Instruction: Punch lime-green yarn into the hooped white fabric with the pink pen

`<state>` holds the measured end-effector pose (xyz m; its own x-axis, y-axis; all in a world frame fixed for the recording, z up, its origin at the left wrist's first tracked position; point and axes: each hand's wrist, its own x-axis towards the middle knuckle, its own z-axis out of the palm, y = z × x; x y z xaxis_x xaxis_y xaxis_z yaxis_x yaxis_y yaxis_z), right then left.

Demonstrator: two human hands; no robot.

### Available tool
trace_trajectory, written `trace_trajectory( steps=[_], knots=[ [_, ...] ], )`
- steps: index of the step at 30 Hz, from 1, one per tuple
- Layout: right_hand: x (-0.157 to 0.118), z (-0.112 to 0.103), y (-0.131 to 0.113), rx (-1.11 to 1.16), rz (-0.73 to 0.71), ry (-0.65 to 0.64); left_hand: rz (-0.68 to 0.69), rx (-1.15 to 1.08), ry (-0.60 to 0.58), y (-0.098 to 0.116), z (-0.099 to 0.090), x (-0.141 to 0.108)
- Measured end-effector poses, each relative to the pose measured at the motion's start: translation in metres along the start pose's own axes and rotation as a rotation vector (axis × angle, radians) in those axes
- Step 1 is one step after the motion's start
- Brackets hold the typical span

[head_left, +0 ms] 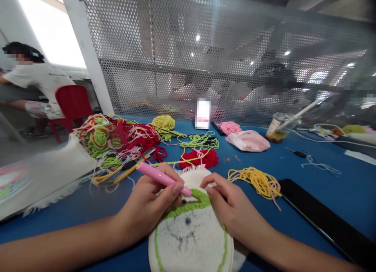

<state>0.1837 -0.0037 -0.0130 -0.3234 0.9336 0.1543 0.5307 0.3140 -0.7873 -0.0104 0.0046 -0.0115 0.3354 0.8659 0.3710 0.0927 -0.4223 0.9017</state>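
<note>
1. Hoop (194,233), one, between the hands; likely light, rim stiff, cloth soft; best held by the rim.
2. Left hand (143,201), one, gripping pen (160,178), one; likely light, smooth; barrel hold.
3. Right hand (230,203), one, grasping the rim.
4. Black phone (323,225), one.
5. Cup (276,127), one.

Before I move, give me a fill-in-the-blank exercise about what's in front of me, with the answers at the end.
The left hand grips a tool with a ____ handle.
The tool's tip is at ____ yarn loops on the white fabric.
Just beyond the right hand, beside a black slab, lies a mostly ____ yarn bundle.
The seated person has a ____ chair.

Missing words: pink; green; yellow; red.
</note>
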Motion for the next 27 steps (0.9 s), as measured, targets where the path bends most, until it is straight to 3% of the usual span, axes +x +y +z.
trace_trajectory(
  steps=[11,17,27],
  knots=[
    [-0.001,0.002,0.001,0.041,0.039,-0.013,0.004,0.078,0.05,0.001,0.001,0.0],
    [-0.004,0.002,0.005,0.098,0.082,-0.025,0.092,0.191,0.036,0.007,0.004,0.004],
    [-0.009,0.006,-0.004,0.224,0.107,-0.024,0.047,0.419,-0.217,0.007,0.011,0.004]
  ],
)
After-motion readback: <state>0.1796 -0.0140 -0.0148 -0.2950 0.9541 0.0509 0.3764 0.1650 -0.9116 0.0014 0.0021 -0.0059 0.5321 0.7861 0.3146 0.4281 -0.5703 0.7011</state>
